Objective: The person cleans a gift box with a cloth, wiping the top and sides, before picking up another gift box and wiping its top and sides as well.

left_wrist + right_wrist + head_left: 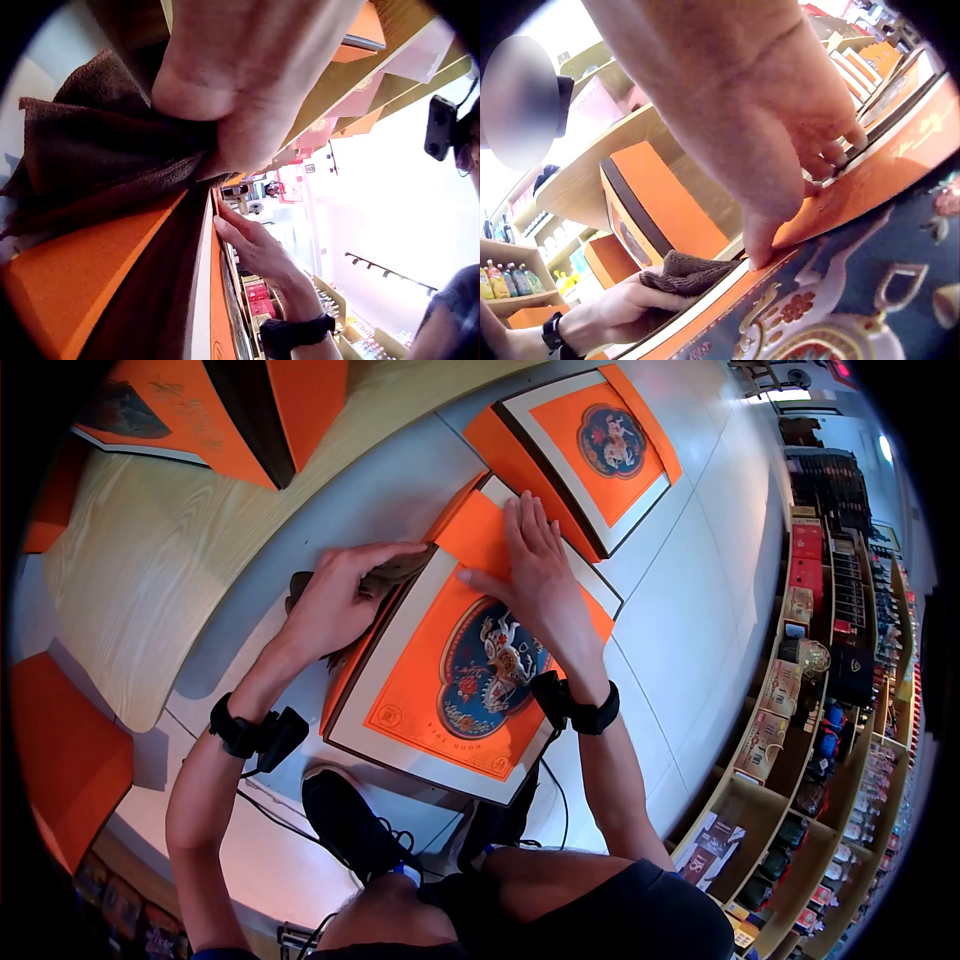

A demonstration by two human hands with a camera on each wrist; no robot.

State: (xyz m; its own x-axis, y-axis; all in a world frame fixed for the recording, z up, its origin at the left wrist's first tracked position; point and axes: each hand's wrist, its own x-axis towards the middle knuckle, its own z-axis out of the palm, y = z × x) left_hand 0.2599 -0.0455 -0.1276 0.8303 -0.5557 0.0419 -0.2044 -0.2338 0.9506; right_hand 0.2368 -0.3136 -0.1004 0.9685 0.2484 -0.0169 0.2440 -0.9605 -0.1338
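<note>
A large orange gift box [415,705] with a pale border and a blue horse medallion lies in front of my knees. On its top, my right hand [545,580] rests with fingers straight and thumb spread, near the far end of the lid. My left hand [335,600] is at the box's left side, holding a brown cloth [90,142] against the dark edge under the lid. Folds of the cloth hang past the hand over the orange side wall. The left fingertips are hidden in the left wrist view.
Just beyond stands a similar orange box [550,440]. To the left is a light wooden table [150,590] with a rounded edge, bearing another orange box [235,420]. Stocked shelves [750,800] run along the right. A black shoe [345,820] is close to the near box edge.
</note>
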